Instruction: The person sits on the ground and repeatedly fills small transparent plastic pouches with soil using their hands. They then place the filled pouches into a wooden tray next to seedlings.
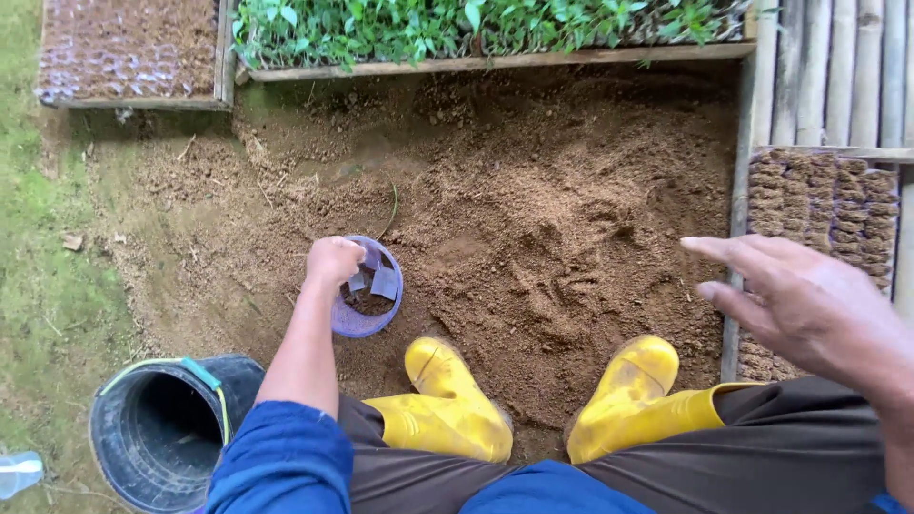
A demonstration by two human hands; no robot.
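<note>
The left hand (333,262) is closed on the rim of a purple plastic scoop (367,290) that sits on the brown soil pile (533,219), while the right hand (809,305) hovers open and empty, well apart at the scoop's 3 o'clock. Two yellow boots (457,405) stand at the scoop's 5 o'clock, a black bucket (162,428) at its 7 o'clock, and a seedling tray (476,29) lies at 12 o'clock.

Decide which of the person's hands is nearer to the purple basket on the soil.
Left. The left hand grips the purple basket's rim; the right hand hovers open far off, beside the bamboo frame.
</note>
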